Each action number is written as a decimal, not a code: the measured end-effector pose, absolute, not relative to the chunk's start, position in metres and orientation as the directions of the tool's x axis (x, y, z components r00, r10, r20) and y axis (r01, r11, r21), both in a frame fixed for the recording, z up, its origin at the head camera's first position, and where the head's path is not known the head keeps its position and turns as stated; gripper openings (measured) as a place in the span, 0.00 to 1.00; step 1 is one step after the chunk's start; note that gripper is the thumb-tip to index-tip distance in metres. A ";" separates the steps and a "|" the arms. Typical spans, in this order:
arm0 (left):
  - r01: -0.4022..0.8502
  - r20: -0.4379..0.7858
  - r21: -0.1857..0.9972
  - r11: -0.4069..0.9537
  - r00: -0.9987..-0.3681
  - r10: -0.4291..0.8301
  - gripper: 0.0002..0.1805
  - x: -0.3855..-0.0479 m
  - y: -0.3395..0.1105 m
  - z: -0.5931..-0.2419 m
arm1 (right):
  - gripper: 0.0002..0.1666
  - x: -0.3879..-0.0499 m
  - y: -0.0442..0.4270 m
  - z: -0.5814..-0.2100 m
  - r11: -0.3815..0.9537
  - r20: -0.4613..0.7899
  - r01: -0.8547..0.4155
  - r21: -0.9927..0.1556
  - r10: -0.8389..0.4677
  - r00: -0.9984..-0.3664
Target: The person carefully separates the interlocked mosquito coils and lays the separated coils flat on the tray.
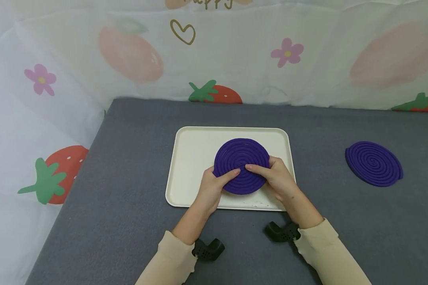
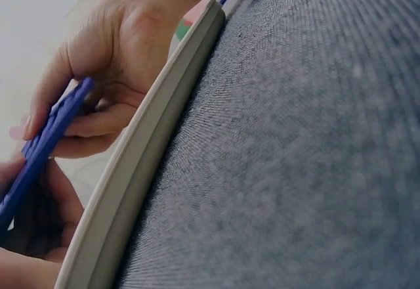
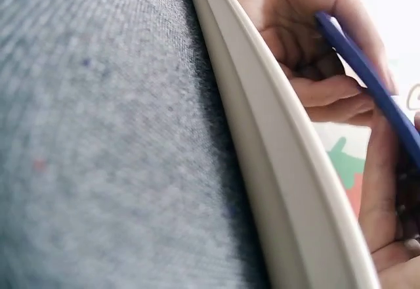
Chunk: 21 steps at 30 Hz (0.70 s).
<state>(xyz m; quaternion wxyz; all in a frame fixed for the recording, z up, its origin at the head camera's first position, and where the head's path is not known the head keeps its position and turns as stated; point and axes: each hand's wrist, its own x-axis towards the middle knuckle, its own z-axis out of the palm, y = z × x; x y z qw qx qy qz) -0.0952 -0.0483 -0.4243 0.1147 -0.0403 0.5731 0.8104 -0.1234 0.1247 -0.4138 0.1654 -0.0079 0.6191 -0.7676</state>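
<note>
Both hands hold a round purple spiral-ridged coaster (image 1: 241, 152) above a cream tray (image 1: 190, 166). The left hand (image 1: 211, 187) grips its lower left edge, thumb on the upper face and fingers beneath. On the lower right edge the right hand (image 1: 281, 180) does the same, its thumb tip near the centre. In the left wrist view the coaster (image 2: 49, 138) appears edge-on and tilted, pinched between thumbs and fingers. The right wrist view also shows the coaster (image 3: 367, 72) as a thin slab, apart from the tray rim (image 3: 289, 131).
A second purple spiral coaster (image 1: 374, 164), with small tabs on its edge, lies on the grey cloth-covered table (image 1: 328, 158) to the right. Behind the table hangs a white cloth (image 1: 228, 59) printed with strawberries and flowers. Black wrist cameras (image 1: 208, 249) sit below both wrists.
</note>
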 end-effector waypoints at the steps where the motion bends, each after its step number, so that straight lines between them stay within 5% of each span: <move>1: -0.230 -0.200 0.921 -0.315 -0.972 0.126 0.26 -0.095 -0.048 -0.424 | 0.17 -0.123 0.125 -0.414 -0.172 -0.191 0.242 -0.955 -0.268 -0.944; 21: -0.221 -0.190 0.929 -0.297 -0.973 0.130 0.24 -0.095 -0.049 -0.426 | 0.10 -0.122 0.123 -0.415 -0.161 -0.160 0.200 -0.966 -0.230 -0.960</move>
